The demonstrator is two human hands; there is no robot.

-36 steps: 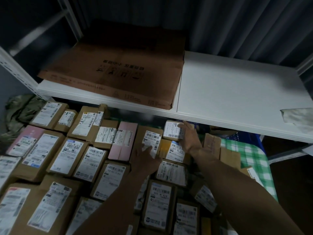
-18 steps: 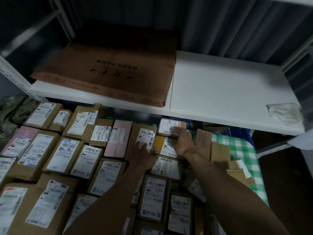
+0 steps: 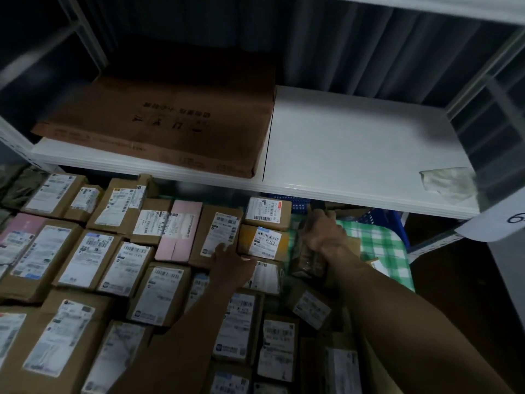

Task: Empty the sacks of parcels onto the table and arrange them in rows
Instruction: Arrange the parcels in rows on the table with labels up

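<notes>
Several brown labelled parcels lie in rows across the table under a white shelf. My left hand (image 3: 231,265) rests flat on a tall brown parcel (image 3: 218,234) beside a small yellow-brown parcel (image 3: 265,242). Behind that one lies a small box with a white label (image 3: 267,213). My right hand (image 3: 324,236) grips a brown parcel (image 3: 308,261) standing on edge at the right end of the rows, on the green checked cloth (image 3: 377,245). A pink parcel (image 3: 181,231) sits left of the tall one.
A white shelf (image 3: 355,166) hangs low over the back row, with a flat brown carton (image 3: 170,126) on its left half and a crumpled cloth (image 3: 447,182) at its right. A blue crate (image 3: 380,218) stands behind the checked cloth. More parcels fill the near table.
My right hand left the small white-labelled box at the back and moved right, taking hold of an upright brown parcel on the checked cloth. My left hand stayed on the tall parcel.
</notes>
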